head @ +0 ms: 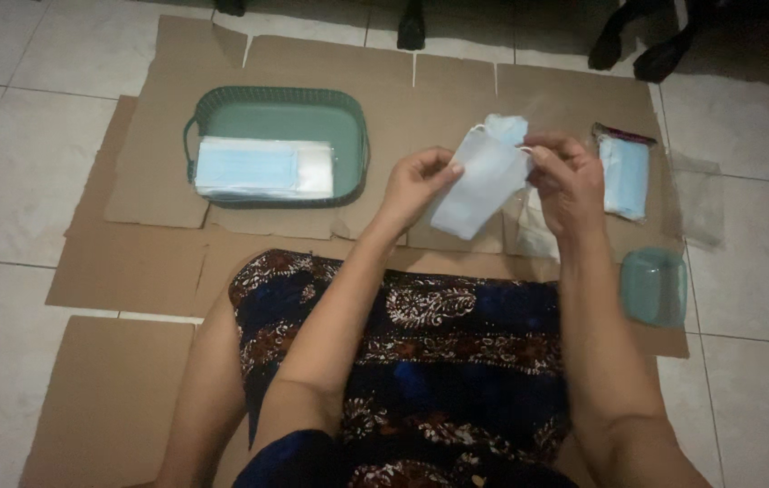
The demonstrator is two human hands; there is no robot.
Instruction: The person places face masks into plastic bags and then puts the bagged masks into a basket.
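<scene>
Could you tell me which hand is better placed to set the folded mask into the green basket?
Probably the left hand: it pinches the mask on the side nearer the green basket.

Looks like somebody's home, work set up right on the floor. Pale square floor tiles (5,172) with flattened cardboard sheets (159,262) laid over them as a mat, dark furniture legs (412,27) along the top edge, and the person sitting there in a patterned batik-style skirt (457,361).
</scene>
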